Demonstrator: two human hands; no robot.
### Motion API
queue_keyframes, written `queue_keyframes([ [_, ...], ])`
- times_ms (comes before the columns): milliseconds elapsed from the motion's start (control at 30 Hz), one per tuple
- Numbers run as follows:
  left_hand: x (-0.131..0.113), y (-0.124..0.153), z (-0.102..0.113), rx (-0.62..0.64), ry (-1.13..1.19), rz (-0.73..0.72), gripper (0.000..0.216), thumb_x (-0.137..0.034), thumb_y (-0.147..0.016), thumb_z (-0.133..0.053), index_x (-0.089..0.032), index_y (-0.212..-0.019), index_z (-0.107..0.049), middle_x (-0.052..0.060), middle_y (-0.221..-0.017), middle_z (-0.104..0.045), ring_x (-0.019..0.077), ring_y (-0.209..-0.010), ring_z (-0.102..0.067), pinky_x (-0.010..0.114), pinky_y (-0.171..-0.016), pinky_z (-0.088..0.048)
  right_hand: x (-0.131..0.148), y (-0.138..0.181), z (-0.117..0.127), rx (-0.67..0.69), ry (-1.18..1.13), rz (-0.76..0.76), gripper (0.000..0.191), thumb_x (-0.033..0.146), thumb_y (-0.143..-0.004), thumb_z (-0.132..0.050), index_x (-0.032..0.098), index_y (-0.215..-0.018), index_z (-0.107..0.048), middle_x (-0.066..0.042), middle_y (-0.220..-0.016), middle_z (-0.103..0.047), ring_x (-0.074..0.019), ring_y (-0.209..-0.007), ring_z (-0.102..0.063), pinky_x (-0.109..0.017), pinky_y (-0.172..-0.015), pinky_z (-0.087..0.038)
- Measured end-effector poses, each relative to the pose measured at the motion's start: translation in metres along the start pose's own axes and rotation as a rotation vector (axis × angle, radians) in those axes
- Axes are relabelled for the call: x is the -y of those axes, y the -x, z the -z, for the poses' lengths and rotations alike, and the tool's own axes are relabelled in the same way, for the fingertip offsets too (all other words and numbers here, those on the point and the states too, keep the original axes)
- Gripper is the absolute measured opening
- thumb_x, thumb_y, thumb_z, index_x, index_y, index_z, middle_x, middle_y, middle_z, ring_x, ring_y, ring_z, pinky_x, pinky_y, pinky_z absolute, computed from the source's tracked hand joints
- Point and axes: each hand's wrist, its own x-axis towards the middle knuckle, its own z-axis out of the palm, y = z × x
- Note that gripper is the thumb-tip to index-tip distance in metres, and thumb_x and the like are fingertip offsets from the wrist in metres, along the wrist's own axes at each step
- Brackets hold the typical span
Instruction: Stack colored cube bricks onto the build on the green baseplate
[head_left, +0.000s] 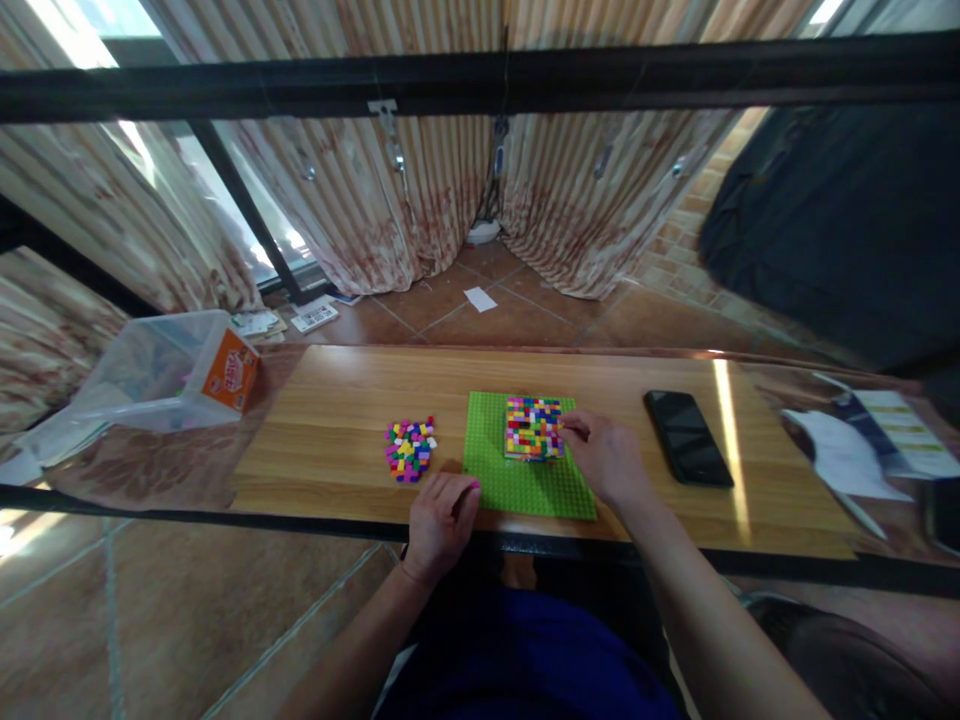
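Observation:
A block built of many coloured toy bricks [534,430] stands on a green studded baseplate [525,495] near the middle of the table. My right hand [606,458] reaches in from the right, thumb and fingertips pinched together at the block's right edge. Whatever may be between those fingertips is too small to make out. Near the plate's front left corner, my left hand [441,515] is closed, with a small pink brick [475,484] showing at its fingertips. Left of the plate lies a pile of loose coloured bricks [409,450].
A black phone [688,437] lies on the wooden table board [337,385], right of my right hand. At the far left stands a clear plastic box [169,370] with an orange label. Papers [851,455] lie at the right end. A dark bar crosses above, before curtains.

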Motion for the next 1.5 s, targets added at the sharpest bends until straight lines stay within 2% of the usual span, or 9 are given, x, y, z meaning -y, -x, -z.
queue_keyframes([
  [133,-0.001,0.0,0.0,0.008,0.004,-0.009,0.011,-0.025,-0.093,-0.053,-0.021,-0.092,-0.064,0.005,-0.087,-0.07,0.0184,-0.083,-0.063,0.031,-0.077,-0.05,-0.008,0.004,-0.003,-0.007,-0.243,-0.08,0.021,0.031,-0.076,-0.06,0.021,-0.089,-0.073,-0.006,-0.086,-0.075,-0.0214,-0.079,-0.069,-0.033,-0.076,-0.051],
  [433,0.0,0.0,-0.001,0.006,-0.01,-0.017,0.01,-0.024,-0.093,-0.055,-0.019,-0.092,-0.064,0.004,-0.087,-0.07,0.018,-0.083,-0.061,0.03,-0.077,-0.048,-0.015,0.001,-0.011,-0.046,-0.478,-0.212,0.039,0.048,-0.078,-0.057,0.014,-0.087,-0.073,-0.008,-0.077,-0.073,-0.0189,-0.068,-0.064,-0.03,-0.064,-0.048],
  [733,0.001,0.001,-0.001,0.017,0.012,-0.006,0.011,-0.023,-0.093,-0.055,-0.018,-0.093,-0.064,0.004,-0.088,-0.07,0.0175,-0.084,-0.061,0.03,-0.078,-0.048,-0.017,0.002,-0.027,-0.09,-0.559,-0.268,0.037,0.049,-0.074,-0.064,0.015,-0.084,-0.073,-0.007,-0.076,-0.072,-0.0185,-0.067,-0.062,-0.03,-0.064,-0.048],
  [967,-0.001,-0.001,-0.001,-0.016,0.061,0.053,0.013,-0.023,-0.093,-0.054,-0.018,-0.094,-0.065,0.005,-0.088,-0.07,0.0173,-0.085,-0.062,0.03,-0.079,-0.049,-0.022,0.001,-0.032,-0.084,-0.589,-0.257,0.04,0.052,-0.075,-0.063,0.014,-0.085,-0.071,-0.008,-0.079,-0.072,-0.0196,-0.069,-0.064,-0.032,-0.065,-0.051],
  [1067,-0.002,-0.002,0.001,-0.025,0.108,0.091,0.015,-0.023,-0.093,-0.053,-0.018,-0.096,-0.066,0.005,-0.09,-0.07,0.0175,-0.086,-0.064,0.03,-0.08,-0.05,-0.014,0.005,-0.026,-0.093,-0.516,-0.215,0.038,0.05,-0.079,-0.06,0.014,-0.088,-0.072,-0.009,-0.081,-0.072,-0.0201,-0.071,-0.065,-0.032,-0.066,-0.051],
  [1200,-0.01,-0.005,0.009,-0.026,0.198,0.174,0.018,-0.025,-0.094,-0.052,-0.018,-0.098,-0.068,0.007,-0.094,-0.071,0.0187,-0.09,-0.065,0.031,-0.084,-0.049,0.012,0.025,-0.015,-0.227,-0.369,-0.053,0.033,0.044,-0.087,-0.053,0.016,-0.091,-0.071,-0.009,-0.088,-0.072,-0.02,-0.077,-0.065,-0.033,-0.071,-0.051],
  [1267,-0.018,-0.006,0.012,-0.025,0.265,0.236,0.02,-0.027,-0.094,-0.051,-0.018,-0.099,-0.069,0.007,-0.096,-0.072,0.0192,-0.093,-0.065,0.031,-0.086,-0.049,0.029,0.039,-0.013,-0.154,-0.388,0.092,0.029,0.04,-0.09,-0.051,0.019,-0.093,-0.071,-0.008,-0.092,-0.071,-0.0189,-0.081,-0.065,-0.033,-0.075,-0.052],
  [1367,-0.033,-0.007,0.014,0.011,0.441,0.316,0.024,-0.031,-0.094,-0.051,-0.017,-0.098,-0.07,0.007,-0.096,-0.072,0.0186,-0.091,-0.065,0.029,-0.085,-0.048,0.052,0.061,-0.014,0.045,-0.463,0.277,0.023,0.034,-0.092,-0.052,0.024,-0.1,-0.071,-0.005,-0.099,-0.069,-0.0175,-0.09,-0.065,-0.031,-0.082,-0.052],
  [1500,-0.048,-0.006,0.013,0.109,0.728,0.402,0.029,-0.038,-0.093,-0.052,-0.015,-0.092,-0.071,0.005,-0.087,-0.071,0.0171,-0.082,-0.063,0.027,-0.078,-0.048,0.06,0.081,-0.018,0.152,-0.526,0.333,0.021,0.03,-0.091,-0.056,0.027,-0.106,-0.071,-0.004,-0.101,-0.068,-0.0167,-0.095,-0.065,-0.029,-0.084,-0.053],
])
